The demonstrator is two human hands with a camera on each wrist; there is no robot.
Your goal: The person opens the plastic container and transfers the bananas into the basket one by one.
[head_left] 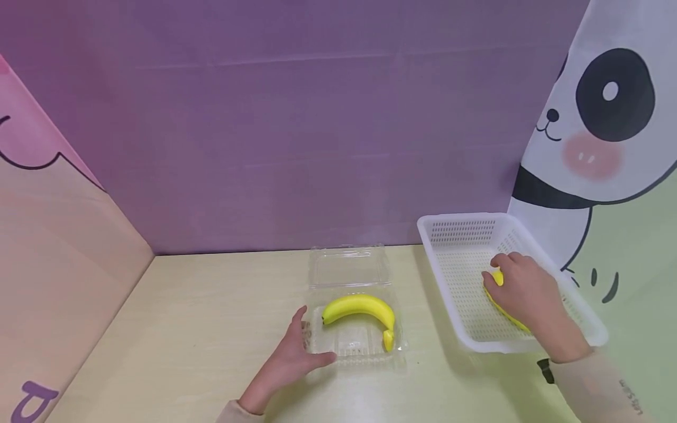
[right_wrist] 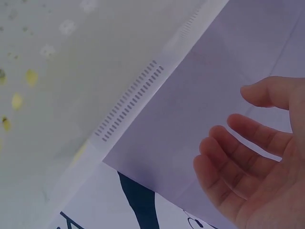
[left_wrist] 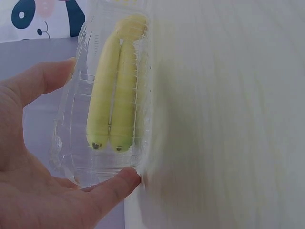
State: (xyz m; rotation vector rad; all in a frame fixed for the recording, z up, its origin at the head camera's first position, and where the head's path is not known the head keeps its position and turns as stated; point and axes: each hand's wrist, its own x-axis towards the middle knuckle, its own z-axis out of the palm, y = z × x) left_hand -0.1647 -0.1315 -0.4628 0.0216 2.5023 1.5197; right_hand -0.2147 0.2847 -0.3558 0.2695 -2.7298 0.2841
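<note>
In the head view, my left hand (head_left: 288,358) spreads its thumb and fingers at the left side of a clear plastic clamshell box (head_left: 351,343), whose lid stands back. Inside lies a yellow banana (head_left: 359,302); from the left wrist, two banana bodies (left_wrist: 100,105) show through the wall, possibly one doubled by the plastic. Left thumb and fingertips touch or nearly touch the box. My right hand (head_left: 520,288) is over another yellow banana (head_left: 510,317) in a white basket, partly hiding it. The right wrist view shows its fingers loosely bent with nothing between them.
The white slotted basket (head_left: 449,294) stands right of the box on a pale wooden table (head_left: 211,329). A purple backdrop (head_left: 296,147) rises behind. Printed side panels, one with a panda (head_left: 597,129), border the table left and right.
</note>
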